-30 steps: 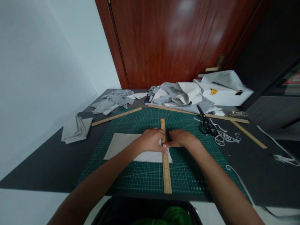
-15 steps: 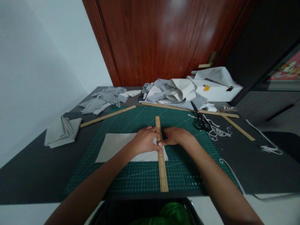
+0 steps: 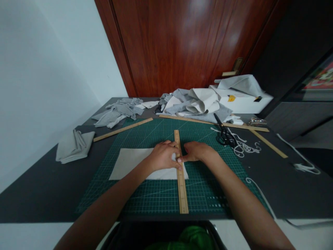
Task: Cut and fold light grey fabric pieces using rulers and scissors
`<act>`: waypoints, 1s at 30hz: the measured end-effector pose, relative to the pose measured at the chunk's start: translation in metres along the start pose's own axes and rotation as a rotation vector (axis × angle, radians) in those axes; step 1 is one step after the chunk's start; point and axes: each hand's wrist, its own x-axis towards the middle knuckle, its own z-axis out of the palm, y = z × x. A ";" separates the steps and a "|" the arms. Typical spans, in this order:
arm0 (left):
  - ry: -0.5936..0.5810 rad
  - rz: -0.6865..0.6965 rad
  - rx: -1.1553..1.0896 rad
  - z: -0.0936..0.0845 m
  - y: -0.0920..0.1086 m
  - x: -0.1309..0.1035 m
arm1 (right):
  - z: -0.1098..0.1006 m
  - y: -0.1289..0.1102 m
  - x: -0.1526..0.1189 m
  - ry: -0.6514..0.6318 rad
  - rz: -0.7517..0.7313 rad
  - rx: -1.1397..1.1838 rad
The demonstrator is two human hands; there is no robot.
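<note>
A wooden ruler (image 3: 183,194) lies front to back across the right part of a cream cloth piece (image 3: 132,161), on a green cutting mat (image 3: 153,198). My left hand (image 3: 164,156) bends over the ruler from the left and presses on it with its fingertips. From the right, my right hand (image 3: 196,151) meets the ruler's edge, thumb tip on the wood and fingers curled. Beneath this hand, the fingers are partly hidden. A narrow strip of cloth shows to the right of the ruler.
Black scissors (image 3: 225,135) lie beside tangled white cord (image 3: 246,147). More wooden strips border the mat, one long strip (image 3: 187,119) at the back. Grey cloth scraps (image 3: 119,111), folded cloth (image 3: 75,146) and a white box (image 3: 241,100) stand around. A door (image 3: 166,48) rises behind.
The whole view has shifted slightly to the right. Both hands, the ruler and the cloth keep their places relative to each other.
</note>
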 end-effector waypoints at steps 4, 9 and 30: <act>-0.004 -0.005 0.002 0.000 0.000 0.000 | -0.001 0.000 0.000 -0.011 0.009 0.000; -0.006 -0.019 -0.013 -0.001 0.002 -0.001 | -0.001 0.000 -0.001 -0.007 0.001 0.000; 0.002 -0.010 -0.030 0.001 0.001 0.001 | -0.001 0.012 0.005 -0.029 -0.061 0.005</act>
